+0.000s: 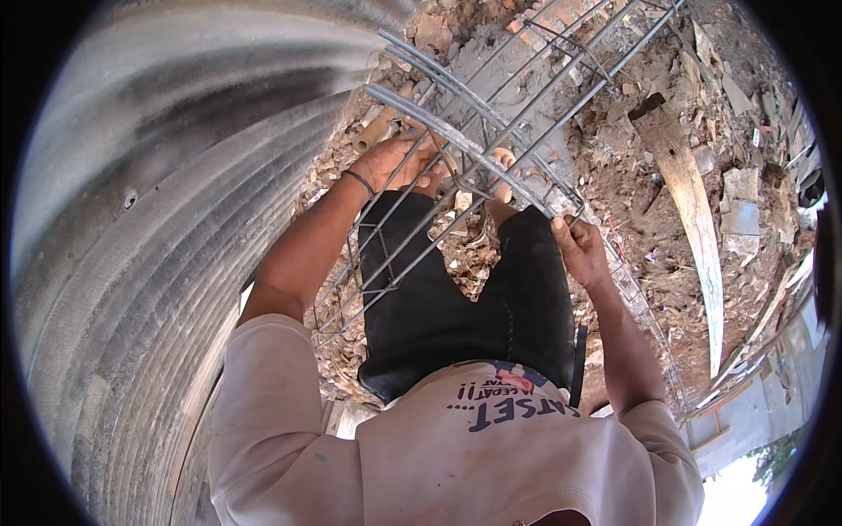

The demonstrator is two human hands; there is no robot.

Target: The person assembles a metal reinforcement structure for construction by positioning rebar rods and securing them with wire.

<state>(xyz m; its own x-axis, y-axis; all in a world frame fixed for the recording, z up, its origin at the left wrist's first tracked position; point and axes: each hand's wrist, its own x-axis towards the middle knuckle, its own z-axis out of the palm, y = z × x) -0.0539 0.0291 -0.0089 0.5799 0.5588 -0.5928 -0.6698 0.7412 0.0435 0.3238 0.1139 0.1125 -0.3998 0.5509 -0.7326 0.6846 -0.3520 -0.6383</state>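
A rebar cage (537, 107) of long steel bars and square stirrups slants from my left thigh up to the far right. Across it lies a second set of steel bars, with a thick rebar (456, 136) on top. My left hand (396, 164) is among the cage bars beside a stirrup, fingers curled and pinched; what they hold is partly hidden by the bars. My right hand (581, 250) is closed at the near right end of the crossing rebar, thumb on top and fingers curled beneath. My legs are under the cage.
A corrugated sheet wall (175, 202) curves along my left. Broken rubble (474, 263) and soil cover the ground. At right lies a long pale wooden plank (693, 202), with scattered tile pieces (741, 215) beyond. Grey mortar (491, 61) lies under the cage's far part.
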